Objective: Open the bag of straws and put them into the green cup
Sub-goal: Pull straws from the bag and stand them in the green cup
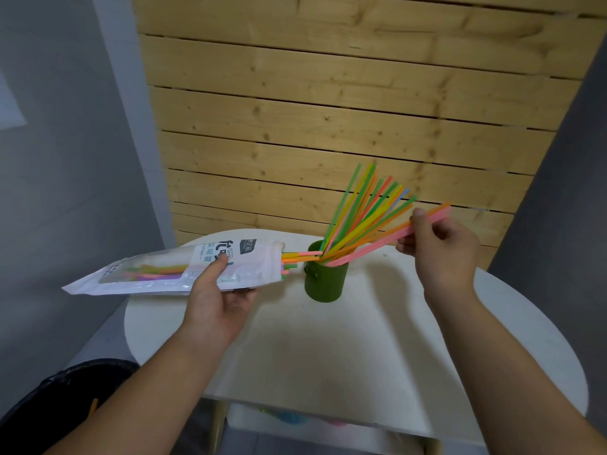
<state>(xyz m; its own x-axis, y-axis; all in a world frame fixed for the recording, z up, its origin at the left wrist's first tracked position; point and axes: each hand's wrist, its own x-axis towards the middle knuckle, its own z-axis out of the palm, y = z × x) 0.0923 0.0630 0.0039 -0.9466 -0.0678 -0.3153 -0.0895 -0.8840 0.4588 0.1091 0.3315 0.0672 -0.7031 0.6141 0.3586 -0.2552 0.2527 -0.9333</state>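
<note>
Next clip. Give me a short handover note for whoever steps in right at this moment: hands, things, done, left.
Left hand holds the bag level, its open mouth toward the green cup on the white table.
Right hand pinches a few pink and orange straws, lower ends at the cup's rim.
Done: bag open, many straws fanned in the cup.
Left: the straws in the bag, some poking out.

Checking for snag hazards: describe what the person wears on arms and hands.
Nothing worn shows. The left hand and right hand are bare: no gloves, rings or watch. The left forearm and right forearm are bare too, with no sleeves in view.
</note>
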